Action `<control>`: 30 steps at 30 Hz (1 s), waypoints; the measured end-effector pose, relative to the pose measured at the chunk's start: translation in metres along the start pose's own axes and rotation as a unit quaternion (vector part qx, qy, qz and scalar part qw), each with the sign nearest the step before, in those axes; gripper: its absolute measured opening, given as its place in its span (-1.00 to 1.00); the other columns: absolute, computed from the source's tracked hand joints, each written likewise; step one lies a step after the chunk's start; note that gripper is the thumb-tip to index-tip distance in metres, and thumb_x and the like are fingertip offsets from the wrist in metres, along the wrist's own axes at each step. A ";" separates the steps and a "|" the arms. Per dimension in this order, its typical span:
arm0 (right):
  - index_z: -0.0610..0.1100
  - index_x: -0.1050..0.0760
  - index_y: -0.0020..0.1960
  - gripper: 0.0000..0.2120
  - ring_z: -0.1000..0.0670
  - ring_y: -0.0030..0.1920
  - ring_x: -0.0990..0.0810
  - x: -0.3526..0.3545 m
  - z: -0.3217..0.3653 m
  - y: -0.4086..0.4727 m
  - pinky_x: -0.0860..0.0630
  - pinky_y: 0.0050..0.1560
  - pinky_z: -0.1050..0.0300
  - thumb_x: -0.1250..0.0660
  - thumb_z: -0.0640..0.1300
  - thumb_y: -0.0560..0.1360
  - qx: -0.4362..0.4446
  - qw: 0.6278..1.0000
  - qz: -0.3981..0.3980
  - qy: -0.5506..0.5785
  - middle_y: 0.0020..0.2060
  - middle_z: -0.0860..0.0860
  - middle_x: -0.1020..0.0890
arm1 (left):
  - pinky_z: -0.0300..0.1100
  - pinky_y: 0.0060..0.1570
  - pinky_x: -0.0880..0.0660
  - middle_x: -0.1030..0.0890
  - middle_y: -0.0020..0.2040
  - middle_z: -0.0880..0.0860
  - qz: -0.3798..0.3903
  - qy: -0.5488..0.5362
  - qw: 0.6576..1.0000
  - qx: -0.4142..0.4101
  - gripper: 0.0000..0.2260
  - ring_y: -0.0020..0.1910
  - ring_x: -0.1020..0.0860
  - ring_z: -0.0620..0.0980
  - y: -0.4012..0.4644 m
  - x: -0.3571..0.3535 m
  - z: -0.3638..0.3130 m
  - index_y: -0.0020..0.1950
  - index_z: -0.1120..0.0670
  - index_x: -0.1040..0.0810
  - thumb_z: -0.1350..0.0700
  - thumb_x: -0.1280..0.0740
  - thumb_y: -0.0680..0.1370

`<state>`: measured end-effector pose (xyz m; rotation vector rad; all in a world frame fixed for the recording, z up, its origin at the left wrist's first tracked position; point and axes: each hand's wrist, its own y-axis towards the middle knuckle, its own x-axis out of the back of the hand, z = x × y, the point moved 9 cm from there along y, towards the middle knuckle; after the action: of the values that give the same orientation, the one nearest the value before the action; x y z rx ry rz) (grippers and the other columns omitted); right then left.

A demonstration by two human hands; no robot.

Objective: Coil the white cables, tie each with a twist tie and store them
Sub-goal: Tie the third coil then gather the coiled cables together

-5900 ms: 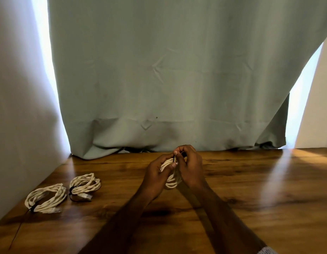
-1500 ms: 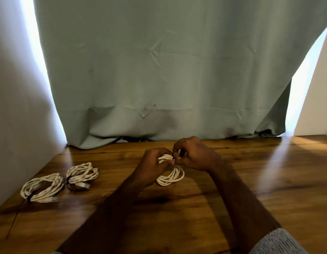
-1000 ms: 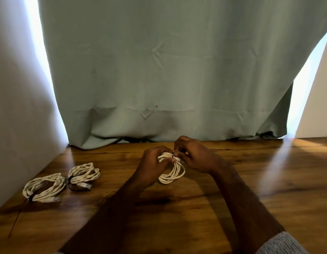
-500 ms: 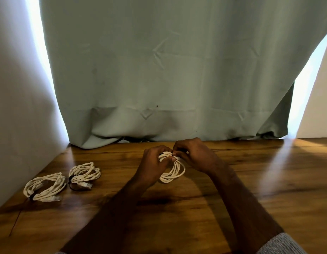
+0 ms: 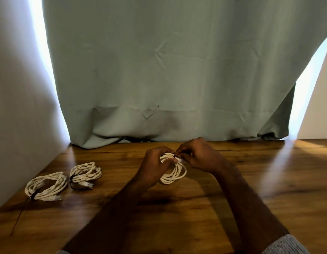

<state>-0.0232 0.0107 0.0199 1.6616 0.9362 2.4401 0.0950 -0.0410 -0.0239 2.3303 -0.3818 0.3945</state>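
Observation:
A coiled white cable (image 5: pixel 174 174) hangs over the middle of the wooden table (image 5: pixel 232 208), its lower loop near the wood. My left hand (image 5: pixel 154 165) grips the coil's upper left side, fingers curled round the strands. My right hand (image 5: pixel 197 157) pinches a small black twist tie (image 5: pixel 175 156) at the top of the coil, where the fingertips of both hands meet. Most of the tie is hidden by my fingers. Two other white cable coils lie at the left: one (image 5: pixel 85 173) bound with a black tie, another (image 5: pixel 46 186) closer to the wall, also tied.
A pale wall (image 5: pixel 17 116) borders the table's left side. A grey-green curtain (image 5: pixel 168 70) hangs along the back edge, with bright gaps at both sides. A thin dark strand (image 5: pixel 17 219) trails from the leftmost coil toward the front edge.
Both hands stay at the top of the coil with small finger shifts at the tie. Since 5.9 s ago the coil has swung lower toward the table.

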 end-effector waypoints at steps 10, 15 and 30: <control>-0.07 -0.73 0.01 -0.86 0.16 -0.15 -0.68 0.003 -0.005 -0.002 -0.62 -0.10 0.24 -0.48 -0.24 0.49 -0.020 0.999 -0.008 0.036 -0.13 0.06 -0.74 | -0.24 -0.21 -0.55 -0.69 -0.20 -0.08 0.012 -0.012 1.000 -0.005 -0.88 -0.20 -0.64 -0.17 -0.001 -0.004 -0.001 -0.05 0.10 -0.69 0.15 -0.53 0.44; -0.12 -0.74 -0.08 -0.92 0.13 -0.20 -0.70 0.009 -0.016 -0.005 -0.64 -0.10 0.20 -0.55 -0.20 0.43 -0.067 0.989 -0.026 0.128 -0.21 0.05 -0.74 | -0.16 -0.18 -0.59 -0.70 -0.17 -0.04 0.031 -0.051 0.998 0.000 -0.87 -0.17 -0.66 -0.11 -0.001 -0.010 -0.002 -0.04 0.06 -0.69 0.17 -0.53 0.44; -0.11 -0.71 -0.10 -0.88 0.12 -0.18 -0.70 0.003 -0.026 -0.009 -0.68 -0.07 0.09 -0.52 -0.30 0.43 -0.113 0.986 0.025 0.123 -0.21 0.05 -0.74 | -0.23 -0.20 -0.57 -0.71 -0.17 -0.03 0.065 -0.055 0.996 0.013 -0.86 -0.18 -0.67 -0.11 -0.003 -0.016 -0.002 -0.03 0.08 -0.69 0.17 -0.55 0.43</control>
<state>-0.0494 0.0076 0.0114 1.3507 0.6113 2.7111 0.0808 -0.0353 -0.0305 2.3670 -0.5861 0.3361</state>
